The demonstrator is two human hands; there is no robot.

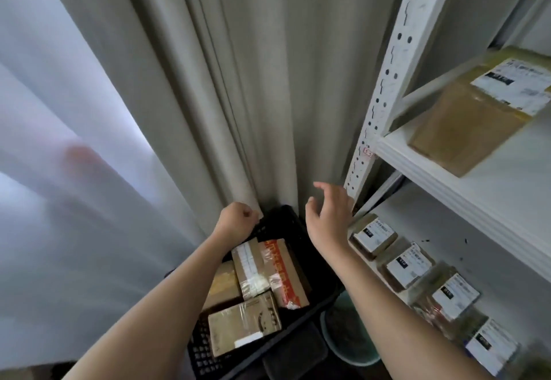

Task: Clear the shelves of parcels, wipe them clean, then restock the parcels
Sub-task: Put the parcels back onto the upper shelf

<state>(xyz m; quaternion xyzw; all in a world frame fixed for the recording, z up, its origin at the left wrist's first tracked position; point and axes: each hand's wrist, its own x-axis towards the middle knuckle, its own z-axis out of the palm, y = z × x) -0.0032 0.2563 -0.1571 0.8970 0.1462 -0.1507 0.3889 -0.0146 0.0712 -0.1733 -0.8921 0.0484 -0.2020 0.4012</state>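
Looking down past your forearms, you have a black crate (286, 221) on the floor below, pushed against the beige curtain (238, 81). Your left hand (235, 221) is curled into a fist at the crate's far left rim, just where the curtain's hem hangs — whether it pinches the rim, the fabric or nothing, I cannot tell. Your right hand (329, 211) hovers above the crate's right side with fingers spread and loosely bent, holding nothing, close to the white shelf post (396, 60).

Four parcels lie in the crate: one with orange-printed tape (281, 272), a taped box (249, 269) beside it, a plain brown box (225, 287) to the left, and a flat box (243, 324) nearest you.

To your right stands the shelf unit. On the upper shelf (441, 176) lies a single large parcel (474, 111) with a white label (blurred, so the print is unreadable). On the lower shelf (417, 224) a row of labelled parcels (408, 266) runs along the front edge, side by side — at least four, the nearest ones smeared by motion.

Beside the crate, under the lower shelf, sits a pale green bucket (343, 347). A sheer white curtain (59, 170) fills the left of the view.
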